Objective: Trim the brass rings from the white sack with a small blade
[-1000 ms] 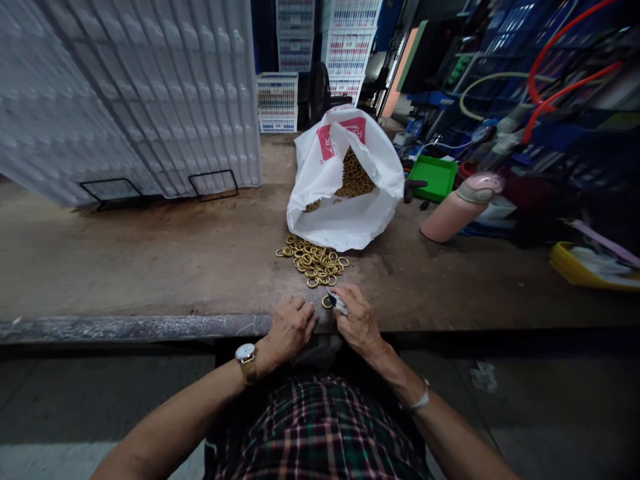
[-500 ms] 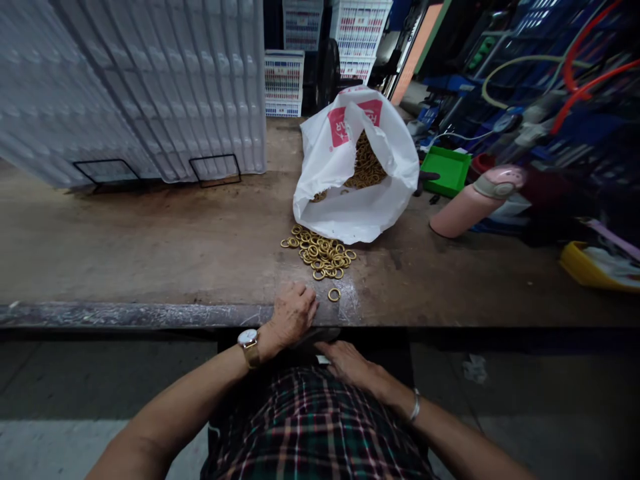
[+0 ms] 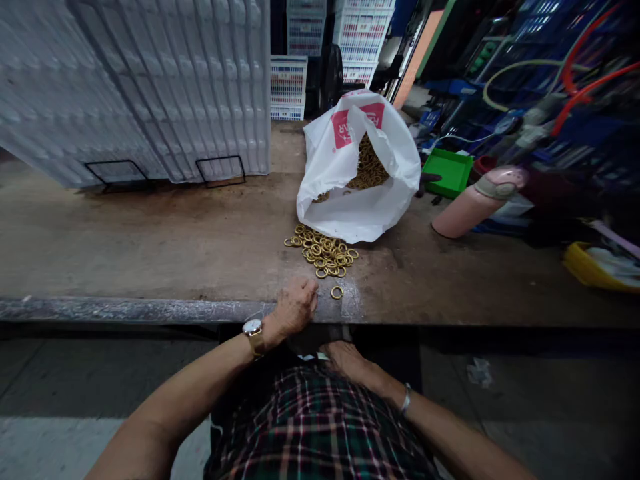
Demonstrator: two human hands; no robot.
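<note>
My left hand [image 3: 295, 303], with a watch [image 3: 253, 328] on its wrist, rests at the table's front edge with its fingers curled in; whatever is inside them is hidden. Just right of it lies a single brass-coloured ring [image 3: 337, 292]. Beyond that is a small heap of similar rings [image 3: 325, 252], in front of the mouth of a white plastic bag [image 3: 360, 223] holding many more. Below the table edge, close to my lap, is my right hand [image 3: 346, 359]. Its fingertips are out of sight beside a dark greyish thing [image 3: 315, 337] that I cannot make out.
Ribbed translucent panels [image 3: 200, 87] stand at the back left by black wire stands [image 3: 220, 170]. To the right are a green tray [image 3: 447, 172], a tilted pink bottle [image 3: 463, 212] and a yellow container [image 3: 595, 270]. White crates [image 3: 363, 40] are stacked behind the table [image 3: 190, 247].
The view has shifted slightly. My left hand stays curled at the table edge. My right hand's fingers, partly seen before, are now more hidden under the edge. The rings and bag look unmoved.
</note>
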